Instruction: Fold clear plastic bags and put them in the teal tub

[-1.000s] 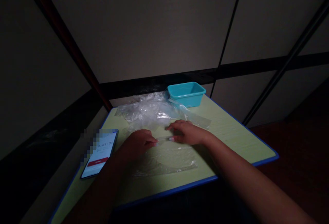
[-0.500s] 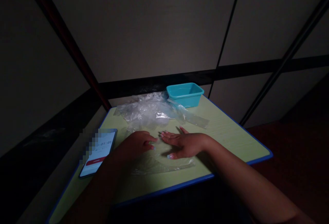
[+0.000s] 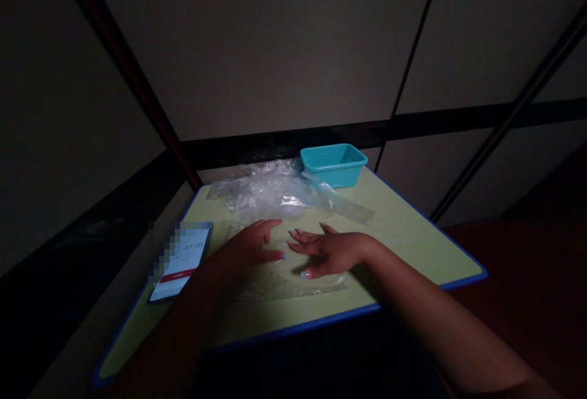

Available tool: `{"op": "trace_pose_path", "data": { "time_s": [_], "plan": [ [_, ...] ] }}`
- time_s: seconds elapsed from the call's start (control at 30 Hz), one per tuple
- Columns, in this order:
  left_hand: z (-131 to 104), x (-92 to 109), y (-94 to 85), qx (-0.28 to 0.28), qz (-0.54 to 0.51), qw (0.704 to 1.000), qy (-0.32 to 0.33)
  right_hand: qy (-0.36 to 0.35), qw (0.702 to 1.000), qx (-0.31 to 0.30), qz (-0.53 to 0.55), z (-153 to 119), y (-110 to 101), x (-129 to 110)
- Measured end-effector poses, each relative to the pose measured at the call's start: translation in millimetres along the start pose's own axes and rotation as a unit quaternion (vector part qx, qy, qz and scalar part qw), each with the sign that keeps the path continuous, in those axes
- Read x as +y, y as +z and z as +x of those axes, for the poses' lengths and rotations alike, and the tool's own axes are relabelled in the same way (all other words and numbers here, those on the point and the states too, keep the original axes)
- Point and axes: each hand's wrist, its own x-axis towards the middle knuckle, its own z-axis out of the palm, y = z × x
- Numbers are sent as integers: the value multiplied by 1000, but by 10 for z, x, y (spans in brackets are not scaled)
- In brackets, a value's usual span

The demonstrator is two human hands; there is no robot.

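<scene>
A clear plastic bag lies spread on the yellow-green tabletop, near its front edge. My right hand rests on the bag, fingers spread and holding nothing. Just to the left, my left hand is over the bag's left part, thumb and fingers apart with nothing between them. Behind both hands sits a crumpled heap of clear plastic bags, one strip of it stretching to the right.
At the back of the table a turquoise plastic basket touches the heap. A phone with a lit timer screen lies at the left edge. Wall panels rise behind the table, which has a blue rim.
My left hand's fingers have opened away from the thumb and reach a little forward. My right hand stays on the bag. The whole view has shifted slightly.
</scene>
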Motion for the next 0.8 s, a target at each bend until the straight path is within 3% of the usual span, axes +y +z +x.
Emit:
{"op": "trace_pose_path", "data": {
  "time_s": [0.1, 0.17, 0.3, 0.47, 0.67, 0.8],
  "plan": [
    [25, -15, 5, 95, 57, 994, 13, -1, 1000, -1, -2, -2, 0, 0],
    [34, -7, 5, 112, 114, 987, 10, -1, 1000, -1, -3, -3, 1, -1],
    [29, -17, 46, 29, 206, 978, -29, 1, 1000, 2, -2, 3, 9, -1],
    [13, -80, 97, -82, 229, 968, -59, -5, 1000, 7, -3, 25, 22, 19],
    [25, -70, 82, -100, 223, 967, -71, -4, 1000, 6, -8, 40, 22, 49],
    [23, -80, 58, -76, 192, 978, -31, -2, 1000, 6, 0, 40, 14, 50]
  ]
}}
